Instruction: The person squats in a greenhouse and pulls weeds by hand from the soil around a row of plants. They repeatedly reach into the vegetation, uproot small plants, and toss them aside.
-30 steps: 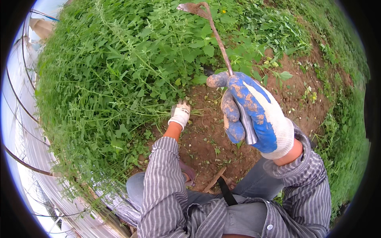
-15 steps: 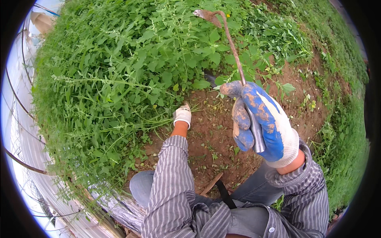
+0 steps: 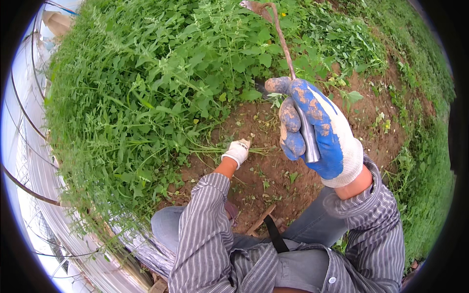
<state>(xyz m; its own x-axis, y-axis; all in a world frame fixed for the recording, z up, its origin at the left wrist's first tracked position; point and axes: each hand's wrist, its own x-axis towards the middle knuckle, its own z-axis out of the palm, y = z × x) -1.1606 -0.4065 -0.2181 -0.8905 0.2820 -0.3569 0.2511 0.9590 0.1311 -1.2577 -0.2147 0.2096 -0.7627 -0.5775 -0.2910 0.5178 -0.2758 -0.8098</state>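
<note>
The hand tool (image 3: 285, 49) has a smooth silvery handle (image 3: 309, 139) and a thin, rusty-brown shaft that rises above the grip and hooks over to the left, ending in a small blade (image 3: 256, 8) caked with earth, its tip paler. The person's right hand (image 3: 317, 124), in a blue-and-white glove smeared with mud, is closed round that handle, whose butt pokes out below the curled fingers. Down to its left, the left hand (image 3: 238, 150), gloved in white, looks closed on a bundle of green stems (image 3: 202, 147); its fingertips I can't make out. The stems run left from that fist into thick weeds (image 3: 141, 107), with ends showing just right of it. The right forearm bends upward, wrist bare above a rolled striped cuff; the left reaches forward, low over brown soil (image 3: 273, 183).
</note>
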